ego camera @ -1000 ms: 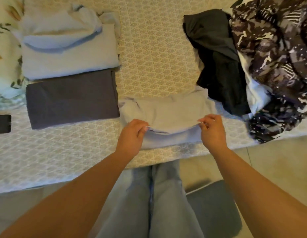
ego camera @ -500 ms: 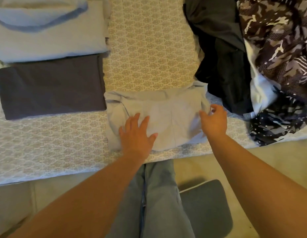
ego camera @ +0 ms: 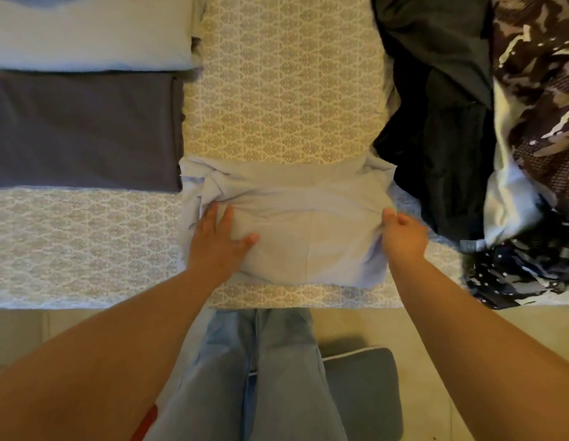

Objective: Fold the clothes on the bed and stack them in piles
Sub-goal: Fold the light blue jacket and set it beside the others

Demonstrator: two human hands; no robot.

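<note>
A pale blue garment (ego camera: pixel 308 224) lies partly folded on the patterned bed sheet (ego camera: pixel 286 90), near the bed's front edge. My left hand (ego camera: pixel 219 240) lies flat on its left part, fingers straight and thumb spread. My right hand (ego camera: pixel 404 237) grips the garment's right edge with curled fingers. To the left sit two folded pieces: a light blue one (ego camera: pixel 89 36) at the back and a dark grey one (ego camera: pixel 82 132) in front of it. On the right lies an unfolded heap: a black garment (ego camera: pixel 435 106) and a brown-and-white camouflage-print garment (ego camera: pixel 537 100).
The bed's front edge (ego camera: pixel 86 305) runs across the view, with floor below it. My jeans-clad legs (ego camera: pixel 254 377) stand against the bed. A grey cushion-like object (ego camera: pixel 362 393) lies on the floor to the right of my legs.
Both hands lifted the garment's near edge and folded it away from me. My left hand then flattened onto the cloth. The view has dropped closer to the bed.
</note>
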